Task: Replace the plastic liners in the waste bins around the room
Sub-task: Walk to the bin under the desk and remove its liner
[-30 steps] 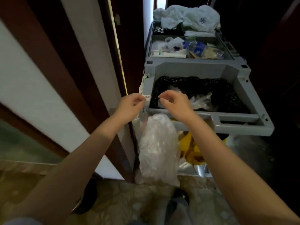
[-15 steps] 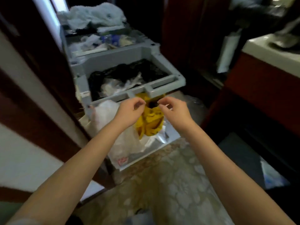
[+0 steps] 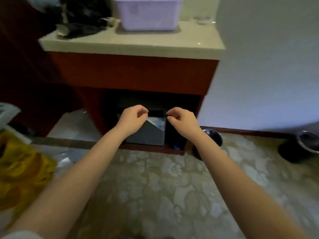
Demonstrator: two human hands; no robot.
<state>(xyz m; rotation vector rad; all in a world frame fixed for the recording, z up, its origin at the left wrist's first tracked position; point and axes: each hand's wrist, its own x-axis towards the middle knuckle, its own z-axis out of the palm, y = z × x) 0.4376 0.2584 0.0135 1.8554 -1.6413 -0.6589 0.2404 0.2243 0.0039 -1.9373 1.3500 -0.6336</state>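
Looking down from the head camera at both bare forearms reaching forward over a patterned pale floor [image 3: 155, 187]. Left hand [image 3: 133, 118] hovering with fingers curled in and thumb meeting forefinger in a pinch; right hand [image 3: 181, 119] mirroring it just across a small gap, also curled into a pinch. Possibly stretching something thin and dark between the two pinches, though too blurred to tell whether anything is really being gripped. Standing right behind and below the hands, a grey square bin [image 3: 148, 133], tucked into the dark opening under a red-brown cabinet [image 3: 131, 73] with a cream counter [image 3: 131, 45]; shiny film showing at the bin's upper right corner, just beside the right hand's fingertips. Sitting on the counter, a lilac plastic basket [image 3: 148, 12] and a dark heap of stuff [image 3: 82, 19]. Standing on the floor to the right of the cabinet, a round dark bin [image 3: 213, 137] with a shiny rim, partly hidden by the right forearm, and another round dark bin [image 3: 300, 147] near the right edge. Lying at the left edge, a yellow bag [image 3: 20, 169].
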